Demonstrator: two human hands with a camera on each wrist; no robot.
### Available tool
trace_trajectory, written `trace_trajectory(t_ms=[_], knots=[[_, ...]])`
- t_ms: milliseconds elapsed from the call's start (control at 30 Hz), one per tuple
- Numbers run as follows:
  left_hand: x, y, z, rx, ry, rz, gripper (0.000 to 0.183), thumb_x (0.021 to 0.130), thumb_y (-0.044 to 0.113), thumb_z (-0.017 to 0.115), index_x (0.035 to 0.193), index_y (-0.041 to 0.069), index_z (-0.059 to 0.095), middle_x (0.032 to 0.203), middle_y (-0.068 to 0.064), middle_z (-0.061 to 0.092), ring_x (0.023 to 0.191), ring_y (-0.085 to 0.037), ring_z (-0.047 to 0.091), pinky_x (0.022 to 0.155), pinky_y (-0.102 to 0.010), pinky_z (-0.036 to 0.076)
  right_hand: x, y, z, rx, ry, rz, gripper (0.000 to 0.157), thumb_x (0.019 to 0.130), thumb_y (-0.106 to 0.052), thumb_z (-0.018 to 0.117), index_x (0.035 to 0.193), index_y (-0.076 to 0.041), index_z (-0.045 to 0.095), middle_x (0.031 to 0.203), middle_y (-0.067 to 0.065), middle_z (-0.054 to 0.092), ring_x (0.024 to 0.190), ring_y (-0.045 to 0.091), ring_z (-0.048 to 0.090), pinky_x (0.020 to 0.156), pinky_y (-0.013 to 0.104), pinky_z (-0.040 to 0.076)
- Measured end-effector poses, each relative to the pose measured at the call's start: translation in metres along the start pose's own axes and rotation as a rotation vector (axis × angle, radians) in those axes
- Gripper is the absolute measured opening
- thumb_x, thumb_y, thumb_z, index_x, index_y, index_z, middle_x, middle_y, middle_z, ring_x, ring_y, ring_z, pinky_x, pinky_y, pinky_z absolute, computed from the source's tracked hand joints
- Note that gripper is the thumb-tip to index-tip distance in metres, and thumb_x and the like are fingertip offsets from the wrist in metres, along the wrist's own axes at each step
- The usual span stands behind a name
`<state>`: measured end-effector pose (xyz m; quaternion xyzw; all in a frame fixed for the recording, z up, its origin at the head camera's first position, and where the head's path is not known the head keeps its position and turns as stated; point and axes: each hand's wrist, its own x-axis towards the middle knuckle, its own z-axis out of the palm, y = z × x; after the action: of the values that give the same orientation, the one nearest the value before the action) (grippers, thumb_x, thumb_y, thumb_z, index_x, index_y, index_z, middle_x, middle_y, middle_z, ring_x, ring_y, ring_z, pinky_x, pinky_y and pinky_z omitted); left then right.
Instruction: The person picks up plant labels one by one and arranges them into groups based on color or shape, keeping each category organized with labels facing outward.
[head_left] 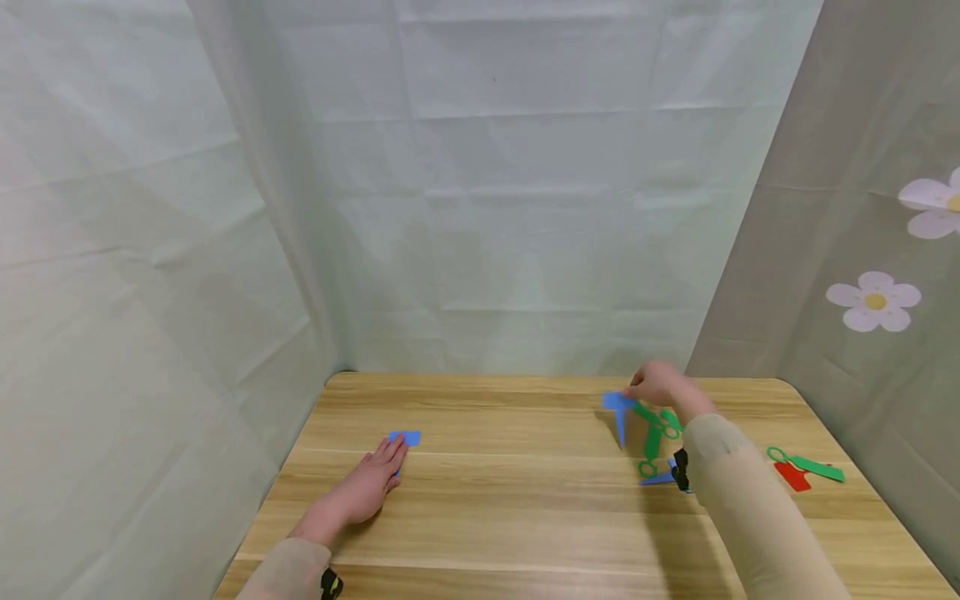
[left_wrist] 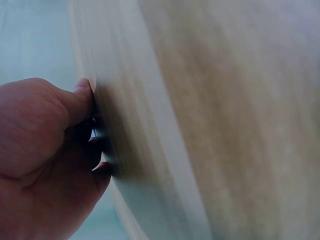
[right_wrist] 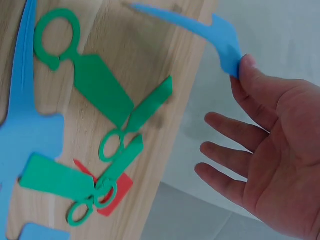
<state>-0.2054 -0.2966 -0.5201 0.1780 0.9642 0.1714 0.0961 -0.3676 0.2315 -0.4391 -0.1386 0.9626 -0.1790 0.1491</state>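
Right hand (right_wrist: 270, 150) pinching a blue cutout (right_wrist: 200, 30) by one end, other fingers spread loose; best lifted slowly, pinch kept firm so the thin, floppy strip stays untorn; raised above green scissor-shaped cutouts (right_wrist: 95, 85) on the tabletop (head_left: 510, 517); left hand (head_left: 363, 492) flat, fingertips on a small blue piece (head_left: 406, 437).

The wooden table (head_left: 525, 500) carries a small blue piece (head_left: 406, 437) at left, green and blue cutouts (head_left: 651, 467) at right, and a red cutout (head_left: 792, 477) far right.
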Motion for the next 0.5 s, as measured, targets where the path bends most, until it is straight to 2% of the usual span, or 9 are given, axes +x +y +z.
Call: trace_trajectory(t_ms=[200,300,500], knots=[[0.000,-0.004,0.004,-0.038,0.025,0.021,0.056,0.111,0.007,0.054,0.159,-0.015,0.035,0.169,-0.035,0.026,0.156,-0.056,0.020,0.122,-0.075,0.021,0.000,-0.012,0.012,0.040,-0.015,-0.023,0.042,0.107,-0.033,0.067,0.120,0.006,0.076,0.120,0.022,0.074,0.111,0.041,0.069,0.093,0.056,0.058],[0.003,-0.014,0.011,-0.041,0.048,0.046,0.056,0.111,0.008,0.053,0.159,-0.015,0.034,0.169,-0.035,0.025,0.155,-0.057,0.019,0.120,-0.077,0.020,0.001,-0.016,0.018,0.074,-0.016,-0.043,0.042,0.107,-0.032,0.067,0.121,0.006,0.076,0.118,0.022,0.075,0.107,0.039,0.070,0.091,0.054,0.059],[0.009,-0.032,0.026,-0.058,0.091,0.068,0.057,0.113,0.011,0.051,0.161,-0.012,0.033,0.171,-0.031,0.023,0.157,-0.054,0.016,0.121,-0.076,0.020,0.006,-0.023,0.031,0.172,-0.015,-0.069,0.036,0.106,-0.033,0.068,0.117,0.000,0.078,0.115,0.013,0.075,0.096,0.026,0.067,0.083,0.046,0.058]])
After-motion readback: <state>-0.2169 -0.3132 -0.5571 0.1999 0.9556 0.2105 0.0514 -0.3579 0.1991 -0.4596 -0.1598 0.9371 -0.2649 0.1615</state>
